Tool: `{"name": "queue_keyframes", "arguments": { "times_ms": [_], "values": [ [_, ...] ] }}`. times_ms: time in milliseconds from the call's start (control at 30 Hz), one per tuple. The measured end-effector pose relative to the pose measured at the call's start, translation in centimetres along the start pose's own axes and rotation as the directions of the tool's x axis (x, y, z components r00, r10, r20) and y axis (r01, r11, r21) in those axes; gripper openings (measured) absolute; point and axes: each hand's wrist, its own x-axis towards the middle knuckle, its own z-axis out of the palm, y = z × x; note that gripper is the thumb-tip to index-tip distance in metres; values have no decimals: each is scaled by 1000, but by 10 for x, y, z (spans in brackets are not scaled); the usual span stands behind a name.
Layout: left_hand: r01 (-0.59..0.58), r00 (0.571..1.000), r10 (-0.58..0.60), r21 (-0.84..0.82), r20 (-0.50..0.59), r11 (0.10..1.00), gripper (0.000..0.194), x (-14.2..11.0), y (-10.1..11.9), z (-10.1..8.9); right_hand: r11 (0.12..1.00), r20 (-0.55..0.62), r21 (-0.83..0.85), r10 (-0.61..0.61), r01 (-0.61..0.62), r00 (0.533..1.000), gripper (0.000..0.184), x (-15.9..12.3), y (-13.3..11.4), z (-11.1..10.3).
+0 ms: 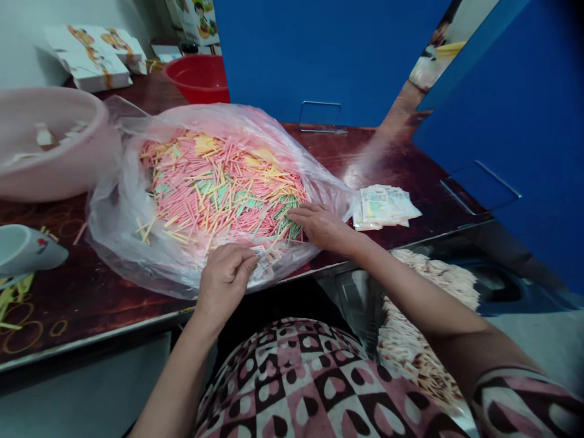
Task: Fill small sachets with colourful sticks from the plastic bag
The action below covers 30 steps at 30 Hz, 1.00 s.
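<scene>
A large clear plastic bag (132, 228) lies spread on the table, full of thin pink, yellow and green sticks (196, 182). At the bag's near edge, my left hand (225, 274) pinches a small printed clear packet (267, 258) between thumb and fingers. What the packet contains is too blurred to tell. My right hand (319, 226) rests at the right side of the pile, its fingers stretched out over the green sticks. Right of the bag, several flat printed packets (387, 205) lie stacked on the table.
A pale pink basin (55, 176) and a white cup lying tilted (34, 252) are on the left, near loose rubber bands (22, 328). Behind stand a red basin (201, 79), white boxes (93, 61) and blue panels (314, 55). Below the table edge sit many filled packets (410, 353).
</scene>
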Motion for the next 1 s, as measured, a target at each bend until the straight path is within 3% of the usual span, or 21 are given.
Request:
{"name": "queue_keyframes", "arguments": {
  "times_ms": [200, 467, 600, 700, 833, 933, 1000],
  "values": [
    [8, 1000, -8, 12, -11, 1000, 20, 1, -4, 5, 965, 96, -241, -80, 101, 992, 27, 13, 1, -1],
    [64, 998, -65, -19, -8, 998, 21, 2, -4, 6, 959, 157, -99, -248, 265, 956, 26, 23, 16, -7],
    [98, 995, -98, -88, -5, 991, 20, 2, -4, 6, 988, 174, -61, -131, 144, 976, 31, 25, 16, -9],
    [128, 991, -133, -166, -18, 978, 19, 3, -3, 5, 999, 104, -18, 36, -34, 994, 32, 27, 13, -6],
    [193, 977, -208, -254, -36, 948, 15, 4, -1, 2, 973, 31, 88, 214, -216, 976, 23, 30, 8, -3],
    [258, 958, -284, -317, -38, 913, 16, 4, 1, 1, 912, 1, 323, 266, -252, 964, 33, 29, 3, -5],
    [291, 943, -328, -358, -46, 887, 17, 4, 1, 1, 819, -29, 531, 274, -218, 961, 43, 27, -2, -5]
  ]
}}
